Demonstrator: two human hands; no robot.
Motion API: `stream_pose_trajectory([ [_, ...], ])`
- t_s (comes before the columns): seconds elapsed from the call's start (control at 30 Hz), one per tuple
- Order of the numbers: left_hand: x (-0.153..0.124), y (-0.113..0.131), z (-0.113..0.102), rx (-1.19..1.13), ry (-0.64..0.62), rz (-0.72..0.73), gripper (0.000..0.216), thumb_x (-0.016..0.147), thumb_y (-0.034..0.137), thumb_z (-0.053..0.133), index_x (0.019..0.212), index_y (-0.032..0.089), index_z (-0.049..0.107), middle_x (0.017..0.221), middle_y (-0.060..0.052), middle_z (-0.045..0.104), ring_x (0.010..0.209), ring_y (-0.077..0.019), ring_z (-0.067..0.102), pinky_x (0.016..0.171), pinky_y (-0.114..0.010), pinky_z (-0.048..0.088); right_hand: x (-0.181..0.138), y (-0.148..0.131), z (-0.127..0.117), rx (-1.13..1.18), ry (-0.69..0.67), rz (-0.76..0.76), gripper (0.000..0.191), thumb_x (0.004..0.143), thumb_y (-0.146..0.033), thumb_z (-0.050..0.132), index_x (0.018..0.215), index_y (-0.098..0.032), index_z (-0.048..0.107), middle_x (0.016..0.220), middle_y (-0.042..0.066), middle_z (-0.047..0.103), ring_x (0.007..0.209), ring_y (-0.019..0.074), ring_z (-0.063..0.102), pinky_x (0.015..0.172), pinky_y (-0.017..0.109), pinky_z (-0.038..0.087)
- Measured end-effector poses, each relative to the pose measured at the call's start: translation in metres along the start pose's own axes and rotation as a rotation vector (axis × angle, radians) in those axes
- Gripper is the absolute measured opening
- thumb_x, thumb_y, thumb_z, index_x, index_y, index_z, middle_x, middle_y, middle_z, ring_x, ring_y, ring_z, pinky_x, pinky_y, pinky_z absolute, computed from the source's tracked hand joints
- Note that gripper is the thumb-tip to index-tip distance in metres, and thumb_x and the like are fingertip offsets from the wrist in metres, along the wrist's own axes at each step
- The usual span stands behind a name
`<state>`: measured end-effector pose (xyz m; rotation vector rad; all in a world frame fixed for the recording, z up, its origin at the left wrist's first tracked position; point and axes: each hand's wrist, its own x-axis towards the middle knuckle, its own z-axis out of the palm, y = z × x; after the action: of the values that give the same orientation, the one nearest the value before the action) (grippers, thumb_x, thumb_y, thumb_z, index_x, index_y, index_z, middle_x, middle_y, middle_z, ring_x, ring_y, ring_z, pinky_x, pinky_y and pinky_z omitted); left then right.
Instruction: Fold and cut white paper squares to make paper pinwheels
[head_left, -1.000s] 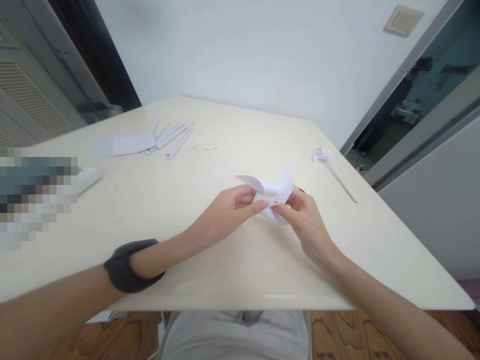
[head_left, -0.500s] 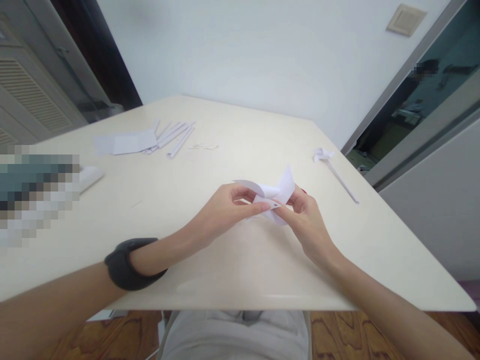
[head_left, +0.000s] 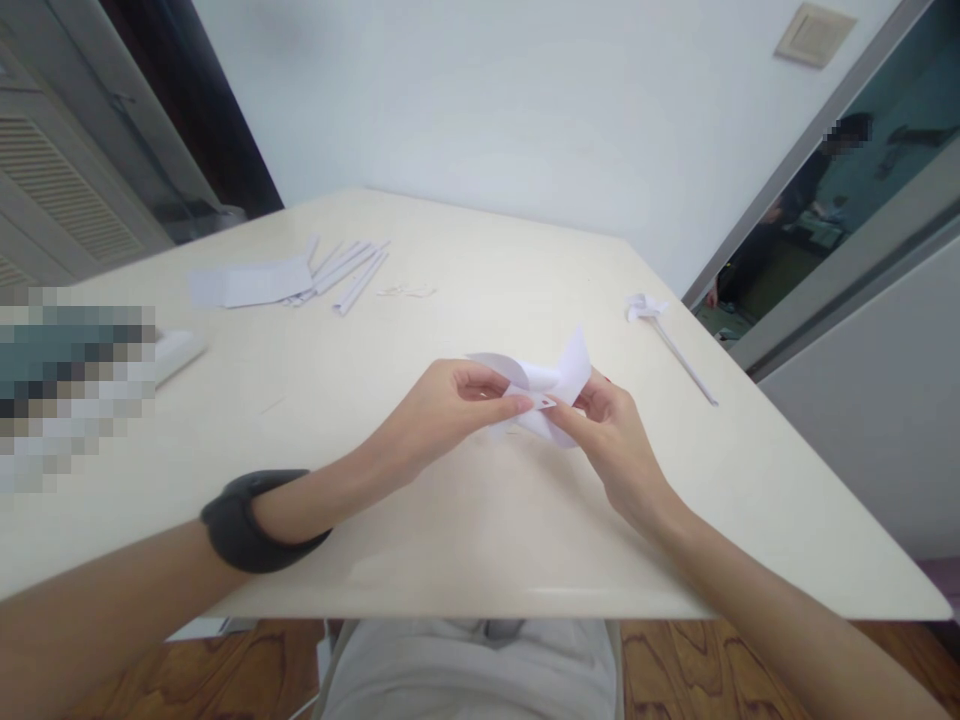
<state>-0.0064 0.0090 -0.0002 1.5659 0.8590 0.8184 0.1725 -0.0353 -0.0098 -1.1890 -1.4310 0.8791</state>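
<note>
Between my two hands, a little above the table, is a white paper pinwheel with curled blades. From the left, my left hand pinches it, the thumb lying near its centre. My right hand grips the other side, thumb pressed close to a small dark hole in the paper. Both sets of fingertips are partly hidden behind the blades. Farther right on the table lies another pinwheel, this one on a rolled paper stick.
At the back left of the table lie several rolled paper sticks beside flat white sheets. Small paper scraps are close by. A white roll sits at the left edge. A person is beyond the doorway.
My left hand and wrist have shifted slightly up and left, the left thumb sliding a little along the pinwheel's centre. My right hand keeps its hold almost unmoved.
</note>
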Motion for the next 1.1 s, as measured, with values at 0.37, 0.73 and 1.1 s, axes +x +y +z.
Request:
stream_pose_trajectory([
  [0.37,0.0,0.006,0.001,0.01,-0.108,0.065,0.018,0.078,0.025,0.071,0.096,0.02,0.069,0.094,0.0,0.071,0.086,-0.0158,0.065,0.07,-0.022,0.047,0.0,0.003,0.0,-0.033,0.015,-0.01,0.014,0.084,-0.033,0.065,0.092,-0.022,0.065,0.103,0.005,0.065,0.1,0.0253,0.059,0.086,0.038,0.044],
  [0.73,-0.002,0.003,0.005,-0.035,-0.136,0.053,0.03,0.074,0.038,0.075,0.094,0.019,0.062,0.092,-0.001,0.067,0.08,-0.0148,0.062,0.068,-0.023,0.045,0.0,0.001,0.003,-0.104,0.005,-0.017,0.008,0.084,-0.027,0.063,0.089,-0.022,0.064,0.102,0.004,0.063,0.096,0.0243,0.058,0.081,0.037,0.045],
  [1.1,-0.003,0.004,0.009,-0.044,-0.126,-0.022,0.03,0.078,0.043,0.071,0.094,0.021,0.058,0.093,0.001,0.062,0.086,-0.0158,0.059,0.072,-0.027,0.042,0.0,0.005,0.003,-0.153,0.004,-0.06,0.009,0.083,-0.022,0.064,0.091,-0.022,0.066,0.103,0.003,0.06,0.095,0.0233,0.058,0.079,0.036,0.045],
])
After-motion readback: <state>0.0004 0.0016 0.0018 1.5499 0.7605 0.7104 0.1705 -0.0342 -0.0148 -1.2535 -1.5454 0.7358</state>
